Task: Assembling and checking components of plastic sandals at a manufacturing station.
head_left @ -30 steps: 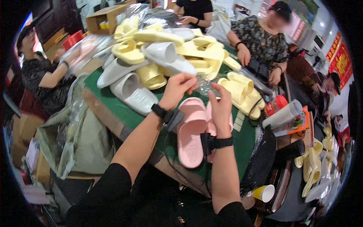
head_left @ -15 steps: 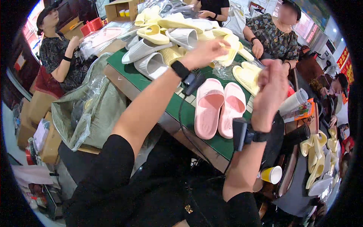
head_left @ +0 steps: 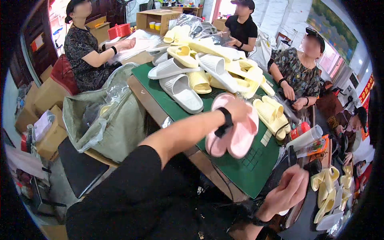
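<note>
Slippers [head_left: 243, 141], a pink pair, lie at the near part of the counter [head_left: 256, 176], though whether flat on it or a little lifted I can't tell. Taking them as the clock's centre, their toes point towards one o'clock and their heels towards seven, the two pressed close side by side. The left hand [head_left: 239, 109] lies across the straps, its arm reaching in from eight o'clock. That grip is blurred: the fingers are down on the pink, but how far they close, or on which slipper, I can't make out. The right hand [head_left: 286, 191], out at five o'clock, has its fingers curled in towards the thumb with nothing to be seen in them.

To handle the pair neatly, I'd say take both straps together, so neither heel swings out. A light hold should do, since the soft-looking foam could crease if pinched hard. I'd keep the toes level and clear of the heap [head_left: 216, 66] at eleven o'clock and the yellow pair [head_left: 266, 113] just beside at two; the free hand could steady the heels.
</note>
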Action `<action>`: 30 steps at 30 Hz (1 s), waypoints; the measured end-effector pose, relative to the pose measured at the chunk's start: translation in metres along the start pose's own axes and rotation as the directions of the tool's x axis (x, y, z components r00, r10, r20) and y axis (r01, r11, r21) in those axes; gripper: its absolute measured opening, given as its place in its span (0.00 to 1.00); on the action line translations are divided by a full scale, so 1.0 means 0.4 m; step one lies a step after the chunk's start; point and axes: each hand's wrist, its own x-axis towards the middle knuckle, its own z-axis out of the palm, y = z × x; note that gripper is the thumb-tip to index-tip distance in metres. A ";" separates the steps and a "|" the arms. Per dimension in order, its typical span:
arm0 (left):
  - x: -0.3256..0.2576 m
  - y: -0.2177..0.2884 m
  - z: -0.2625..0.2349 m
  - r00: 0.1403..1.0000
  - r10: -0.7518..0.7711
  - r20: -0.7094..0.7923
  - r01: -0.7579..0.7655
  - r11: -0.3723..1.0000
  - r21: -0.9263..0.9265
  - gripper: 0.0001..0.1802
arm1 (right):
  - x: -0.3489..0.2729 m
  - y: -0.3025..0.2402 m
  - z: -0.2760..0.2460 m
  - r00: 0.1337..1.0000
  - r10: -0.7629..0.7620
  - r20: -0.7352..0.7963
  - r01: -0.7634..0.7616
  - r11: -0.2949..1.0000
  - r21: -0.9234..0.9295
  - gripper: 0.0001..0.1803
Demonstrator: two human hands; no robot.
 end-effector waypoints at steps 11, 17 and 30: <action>-0.005 -0.226 -0.429 0.900 0.010 -0.436 0.037 0.994 0.099 0.33 | -0.142 0.098 -0.029 0.948 0.245 0.204 -0.232 0.969 -0.088 0.18; -0.274 -0.135 -0.324 0.933 0.336 0.131 -0.125 0.642 -0.757 0.16 | -0.168 0.083 -0.106 0.806 0.400 0.436 -0.535 0.808 0.248 0.18; -0.757 0.057 -0.639 -0.101 0.915 -0.389 -0.462 -0.390 -0.797 0.18 | -0.105 -0.174 -0.443 0.399 -0.676 0.619 -0.375 0.496 0.783 0.14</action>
